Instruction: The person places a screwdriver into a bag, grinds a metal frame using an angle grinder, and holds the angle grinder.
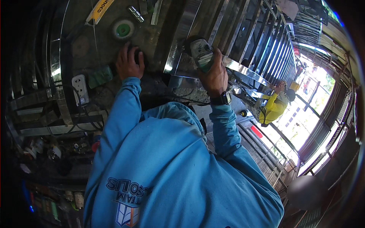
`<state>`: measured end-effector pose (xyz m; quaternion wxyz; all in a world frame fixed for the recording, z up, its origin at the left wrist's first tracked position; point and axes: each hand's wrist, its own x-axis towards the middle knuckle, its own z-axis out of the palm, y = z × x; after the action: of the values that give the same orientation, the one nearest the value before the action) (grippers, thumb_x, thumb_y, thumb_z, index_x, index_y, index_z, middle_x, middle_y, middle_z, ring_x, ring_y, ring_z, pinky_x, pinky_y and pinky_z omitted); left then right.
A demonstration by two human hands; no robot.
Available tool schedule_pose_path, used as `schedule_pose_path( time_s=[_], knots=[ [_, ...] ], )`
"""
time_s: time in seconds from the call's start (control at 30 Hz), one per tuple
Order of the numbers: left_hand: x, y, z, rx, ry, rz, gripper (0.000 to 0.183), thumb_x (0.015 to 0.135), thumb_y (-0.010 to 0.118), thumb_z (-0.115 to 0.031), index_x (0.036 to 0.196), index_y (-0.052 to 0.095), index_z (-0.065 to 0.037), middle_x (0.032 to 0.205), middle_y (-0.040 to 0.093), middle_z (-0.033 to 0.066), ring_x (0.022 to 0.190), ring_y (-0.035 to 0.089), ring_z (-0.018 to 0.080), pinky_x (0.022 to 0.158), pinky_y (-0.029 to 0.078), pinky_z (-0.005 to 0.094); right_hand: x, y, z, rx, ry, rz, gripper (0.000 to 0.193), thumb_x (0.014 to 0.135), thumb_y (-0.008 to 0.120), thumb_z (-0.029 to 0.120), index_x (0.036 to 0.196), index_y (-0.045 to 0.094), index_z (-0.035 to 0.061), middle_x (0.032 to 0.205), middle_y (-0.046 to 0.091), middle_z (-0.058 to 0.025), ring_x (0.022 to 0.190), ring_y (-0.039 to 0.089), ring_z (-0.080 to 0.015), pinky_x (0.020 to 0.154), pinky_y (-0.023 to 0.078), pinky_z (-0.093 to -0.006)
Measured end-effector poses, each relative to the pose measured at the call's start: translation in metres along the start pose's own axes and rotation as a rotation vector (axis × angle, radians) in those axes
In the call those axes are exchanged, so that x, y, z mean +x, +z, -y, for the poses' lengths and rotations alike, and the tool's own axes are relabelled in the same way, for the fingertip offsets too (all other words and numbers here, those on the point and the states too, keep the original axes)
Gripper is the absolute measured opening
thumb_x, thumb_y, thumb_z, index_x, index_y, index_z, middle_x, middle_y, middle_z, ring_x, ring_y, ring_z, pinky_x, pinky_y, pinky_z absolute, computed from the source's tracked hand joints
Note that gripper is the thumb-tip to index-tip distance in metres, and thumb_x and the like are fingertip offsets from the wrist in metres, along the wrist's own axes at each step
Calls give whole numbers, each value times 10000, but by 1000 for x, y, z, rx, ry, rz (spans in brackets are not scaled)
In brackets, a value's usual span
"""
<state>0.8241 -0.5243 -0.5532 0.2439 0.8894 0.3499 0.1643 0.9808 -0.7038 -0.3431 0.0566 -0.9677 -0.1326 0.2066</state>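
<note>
"On the dark workbench (81,57), where is the grey-and-green hand-held power tool (201,48)?"

"Towards its right side, at the near end of a long slatted frame of shiny metal (243,70). The right hand (213,76) has it, fingers wrapped round the body."

"Which way does it lie from that hand?"

"Straight out of the palm: its long axis runs away from the person and leans a little to the left, with the rounded grey end farthest off. That end sits beside the frame's broad, bright tube (174,57); whether they touch, I can't tell."

"And the left hand (130,66)?"

"Well apart from the tool, on the other side of that tube. Its fingers and thumb stand apart around a dark, rounded object (137,56), too shadowed to name. I can't tell whether it's gripped or merely covered. Just beyond those fingertips lies a pale round disc with a green centre (122,29), so the left hand is the nearer one to it."

"Any containers about?"

"Perhaps. At the lower left, a stubby pale cylinder (78,199) stands in shadow and could be a can or jar; its contents don't show. Nearer the left forearm are a white multi-socket power strip (80,90) and a flattish green block (100,76), but neither looks like a container."
</note>
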Motion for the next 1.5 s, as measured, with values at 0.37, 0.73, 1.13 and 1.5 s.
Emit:
schedule_pose_path(
  time_s=[0.37,0.73,1.13,1.5],
  knots=[
    [6,-1,-4,-5,33,-24,284,960,629,-373,1179,668,-197,1429,550,36,1286,543,308,997,457,482,-3,-1,-2,1,-43,8,801,761,763,150,1452,359,130,1227,635,-266,1058,650,-486,853,550,-548],
    [1,-1,-3,3,6,-8,277,957,631,-365,1174,665,-197,1421,555,41,1280,548,308,1003,457,471,-9,2,-4,22,-64,7,780,763,741,123,1444,361,121,1228,633,-275,1059,646,-495,843,548,-557],
    [2,-3,-2,-3,7,-8,275,962,622,-369,1169,670,-195,1422,555,38,1264,557,309,977,472,482,-8,-1,-1,31,-61,44,770,774,740,151,1446,368,97,1243,633,-270,1066,644,-496,857,543,-556],
    [1,-1,1,-19,-3,0,280,964,617,-378,1172,675,-198,1434,547,38,1287,541,309,1004,452,482,-6,-4,-3,1,-48,58,796,756,767,145,1443,369,95,1249,634,-263,1097,639,-480,887,540,-537]
  ],
)
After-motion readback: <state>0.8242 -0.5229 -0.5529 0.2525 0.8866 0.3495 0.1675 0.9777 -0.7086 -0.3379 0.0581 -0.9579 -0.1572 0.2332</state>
